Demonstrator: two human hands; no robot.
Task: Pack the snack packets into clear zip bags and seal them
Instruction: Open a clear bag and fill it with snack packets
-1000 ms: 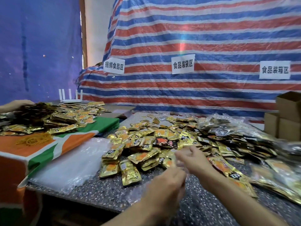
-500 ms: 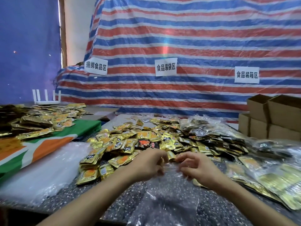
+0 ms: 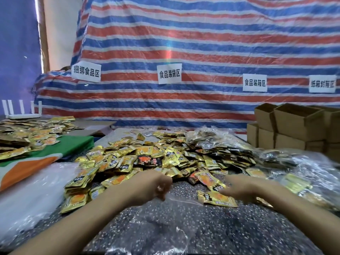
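A clear zip bag (image 3: 165, 219) lies flat on the speckled table (image 3: 230, 234) in front of me. My left hand (image 3: 158, 185) has its fingers curled and pinches the bag's upper edge. My right hand (image 3: 239, 189) is to the right of the bag's mouth, fingers stretched out leftward and touching a gold snack packet (image 3: 217, 199) beside the bag's top right corner. A big heap of gold snack packets (image 3: 147, 159) spreads behind both hands; one dark red packet (image 3: 148, 161) lies among them.
Filled clear bags (image 3: 312, 181) pile up at the right. Behind them stand brown cardboard boxes (image 3: 294, 126). A stack of empty clear bags (image 3: 27, 196) lies at the left, beside a green-and-orange cloth (image 3: 55, 153) carrying more packets. A striped tarp hangs behind.
My hands have moved apart. The right hand left the bag's mouth and went right to the loose packets; the left hand kept its pinch on the bag's edge.
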